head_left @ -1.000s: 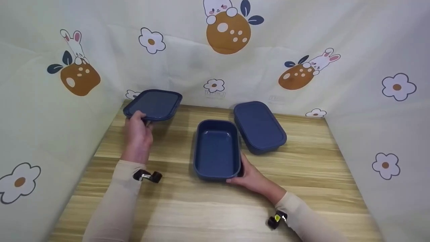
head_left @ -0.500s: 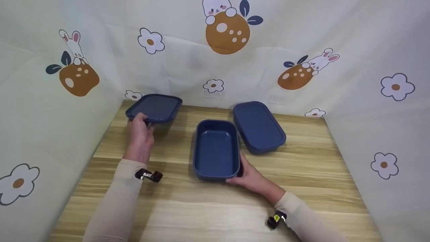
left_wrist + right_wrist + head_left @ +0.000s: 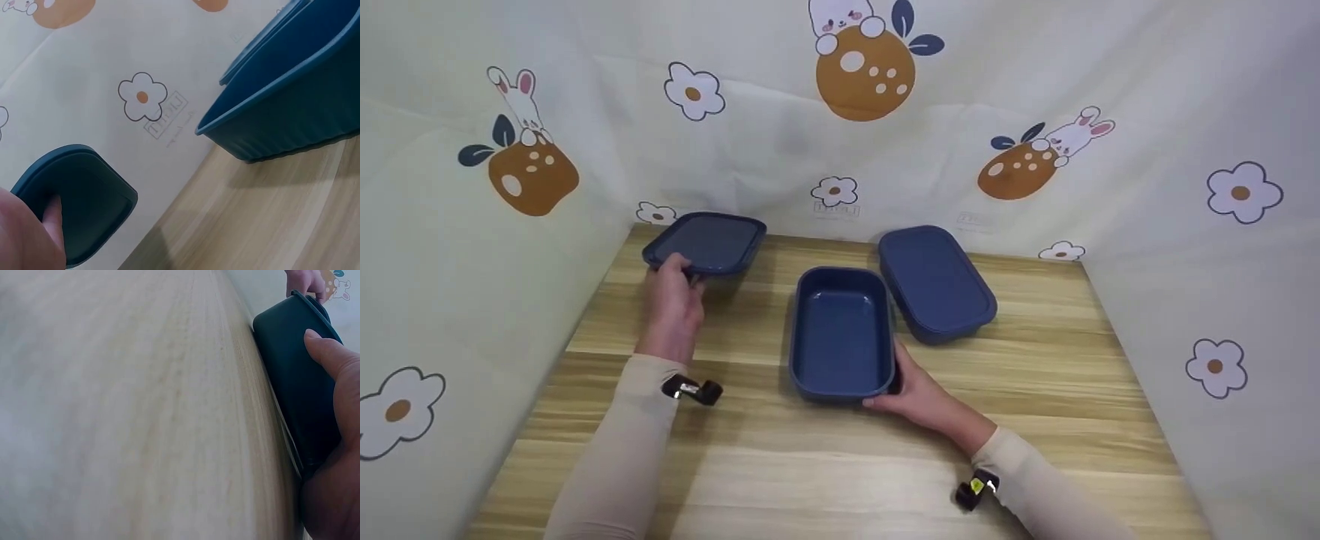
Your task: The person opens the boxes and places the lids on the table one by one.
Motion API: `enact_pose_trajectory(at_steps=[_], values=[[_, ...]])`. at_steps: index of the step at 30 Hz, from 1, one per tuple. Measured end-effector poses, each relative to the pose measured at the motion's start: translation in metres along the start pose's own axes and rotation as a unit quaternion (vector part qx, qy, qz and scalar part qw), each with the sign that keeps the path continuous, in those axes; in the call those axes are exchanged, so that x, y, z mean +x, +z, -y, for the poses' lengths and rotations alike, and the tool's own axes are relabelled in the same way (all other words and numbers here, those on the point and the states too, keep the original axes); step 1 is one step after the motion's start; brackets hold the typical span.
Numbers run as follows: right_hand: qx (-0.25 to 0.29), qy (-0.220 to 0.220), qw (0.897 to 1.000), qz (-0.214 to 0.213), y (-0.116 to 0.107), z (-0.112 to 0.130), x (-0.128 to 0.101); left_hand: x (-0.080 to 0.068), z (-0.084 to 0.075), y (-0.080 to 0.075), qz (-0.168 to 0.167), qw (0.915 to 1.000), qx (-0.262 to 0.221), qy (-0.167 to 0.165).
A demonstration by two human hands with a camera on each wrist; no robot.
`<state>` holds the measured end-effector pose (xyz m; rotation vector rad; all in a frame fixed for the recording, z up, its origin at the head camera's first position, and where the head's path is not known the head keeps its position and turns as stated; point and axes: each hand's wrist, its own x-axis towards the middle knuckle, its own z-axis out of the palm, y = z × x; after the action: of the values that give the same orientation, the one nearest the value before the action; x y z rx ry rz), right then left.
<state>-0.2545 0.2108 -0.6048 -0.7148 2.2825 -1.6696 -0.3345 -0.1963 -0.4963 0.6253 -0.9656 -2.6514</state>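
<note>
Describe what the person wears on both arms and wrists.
Both arms are covered by snug cream-beige sleeves, the left sleeve and the right sleeve, ending at the wrists. Each wrist carries a small black device: the left one has a silvery part, the right one a yellow-green mark.

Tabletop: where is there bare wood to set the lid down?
Bare wood lies along the near edge of the table between both sleeves, and right of the closed box. Crowded: the middle, where the right hand holds the open box, and the far-left corner, where the left hand grips the lid.
</note>
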Motion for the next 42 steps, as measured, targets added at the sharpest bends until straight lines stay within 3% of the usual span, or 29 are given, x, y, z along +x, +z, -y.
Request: enact_pose_trajectory(at_steps=[7,27,35,42], values=[[0.001,0.018,1.000,0.003,0.001,0.002,-0.001,0.005,0.001,-0.003,0.000,0.9998,-0.018,-0.002],[-0.011,0.014,1.000,-0.002,0.000,-0.001,-0.001,0.011,0.000,-0.006,-0.024,0.9993,-0.017,-0.024],[0.002,0.028,1.000,0.001,0.001,0.002,-0.002,0.015,0.004,-0.010,-0.015,0.9995,-0.009,-0.027],[-0.010,0.023,1.000,-0.003,0.000,0.002,-0.001,0.020,0.005,-0.015,-0.006,0.9987,-0.015,-0.049]])
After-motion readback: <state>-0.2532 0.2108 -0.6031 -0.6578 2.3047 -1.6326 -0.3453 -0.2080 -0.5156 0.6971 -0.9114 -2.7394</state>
